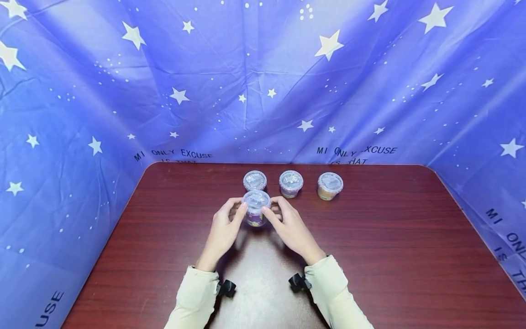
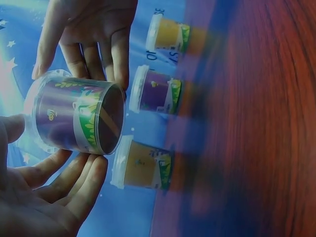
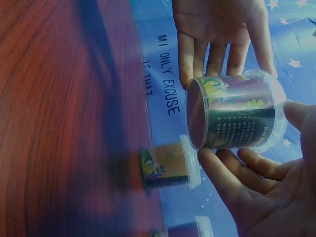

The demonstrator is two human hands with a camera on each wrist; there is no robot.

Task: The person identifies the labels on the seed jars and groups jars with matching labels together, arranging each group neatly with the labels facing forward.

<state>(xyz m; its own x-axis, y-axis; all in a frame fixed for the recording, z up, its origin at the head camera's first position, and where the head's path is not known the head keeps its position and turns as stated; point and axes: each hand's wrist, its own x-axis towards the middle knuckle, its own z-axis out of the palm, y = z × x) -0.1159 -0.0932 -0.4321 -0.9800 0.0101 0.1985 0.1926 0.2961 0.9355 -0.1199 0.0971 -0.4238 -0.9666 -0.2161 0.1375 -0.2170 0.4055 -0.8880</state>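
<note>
A small lidded plastic cup with a purple printed wrap is held above the table between both hands. My left hand grips its left side, thumb near the lid. From the right, my right hand grips it the same way. In the left wrist view, the purple cup shows a green and white band near its base. The right wrist view shows a dark panel of small print on the cup, with fingertips of both hands at its sides.
Behind the held cup, three similar lidded cups stand in a row: one with a yellow-brown wrap, a purple one and another yellow-brown one. The dark red wooden table meets a blue star-printed cloth at its back and sides.
</note>
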